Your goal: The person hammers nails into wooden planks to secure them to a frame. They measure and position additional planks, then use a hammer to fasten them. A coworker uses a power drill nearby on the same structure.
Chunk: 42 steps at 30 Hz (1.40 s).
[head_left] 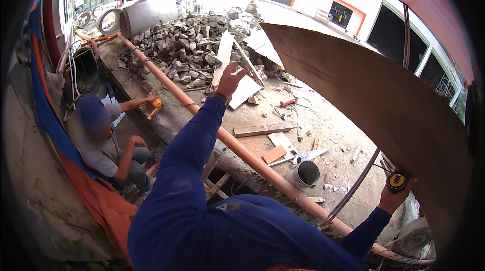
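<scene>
My left arm reaches forward over the orange pipe [169,85]. At its end my left hand [230,81] is raised, fingers parted, and I see nothing in it. Behind that hand lie a long board [223,58] and a pale flat piece [246,92]. Low on the right, my right hand [393,197] grips a round-faced black and yellow tape measure [397,182]. It is against the lower edge of a large brown curved-looking panel [364,94], which fills the right side. Whether the fingers also hold the panel is hidden.
A person in a blue cap [96,129] crouches in the trench at left, hand on an orange-yellow tool [155,108]. Rubble [184,48] is heaped ahead by a concrete pipe [146,15]. On the ground: a bucket [304,174], a handsaw [310,155], a timber [262,129].
</scene>
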Each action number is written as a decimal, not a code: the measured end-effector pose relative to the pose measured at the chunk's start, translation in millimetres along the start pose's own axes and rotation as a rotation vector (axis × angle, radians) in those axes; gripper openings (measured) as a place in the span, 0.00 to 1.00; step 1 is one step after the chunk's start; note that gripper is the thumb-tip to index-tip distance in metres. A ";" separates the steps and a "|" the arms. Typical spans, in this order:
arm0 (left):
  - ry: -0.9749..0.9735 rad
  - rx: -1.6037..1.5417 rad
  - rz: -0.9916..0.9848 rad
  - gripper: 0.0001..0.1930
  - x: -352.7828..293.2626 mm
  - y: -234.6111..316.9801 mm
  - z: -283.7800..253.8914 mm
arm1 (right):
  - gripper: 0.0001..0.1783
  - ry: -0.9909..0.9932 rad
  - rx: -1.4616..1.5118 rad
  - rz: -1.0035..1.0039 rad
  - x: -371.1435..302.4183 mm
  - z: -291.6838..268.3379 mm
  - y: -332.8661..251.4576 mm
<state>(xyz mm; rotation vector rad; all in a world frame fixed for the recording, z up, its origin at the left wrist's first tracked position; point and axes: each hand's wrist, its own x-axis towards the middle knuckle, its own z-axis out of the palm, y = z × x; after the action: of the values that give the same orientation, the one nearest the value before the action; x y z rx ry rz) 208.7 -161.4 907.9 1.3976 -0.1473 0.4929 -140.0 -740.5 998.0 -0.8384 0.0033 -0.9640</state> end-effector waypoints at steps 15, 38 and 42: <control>-0.033 -0.347 -0.308 0.48 -3.7 -139.9 -28.7 | 0.28 -0.126 -0.308 0.098 -54.3 -5.5 -70.5; 0.485 -0.608 -0.132 0.28 -248.8 -176.5 -207.4 | 0.28 -0.626 -0.369 0.260 30.2 59.3 62.2; 0.511 -0.714 -0.160 0.24 -291.3 -193.0 -205.5 | 0.27 -0.595 -0.253 0.417 59.0 41.4 84.3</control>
<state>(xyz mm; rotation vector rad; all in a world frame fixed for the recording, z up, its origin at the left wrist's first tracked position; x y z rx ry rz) -8.9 -51.7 583.9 0.5548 0.1914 0.5751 -29.4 -732.8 994.2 -1.2756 -0.2076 -0.3013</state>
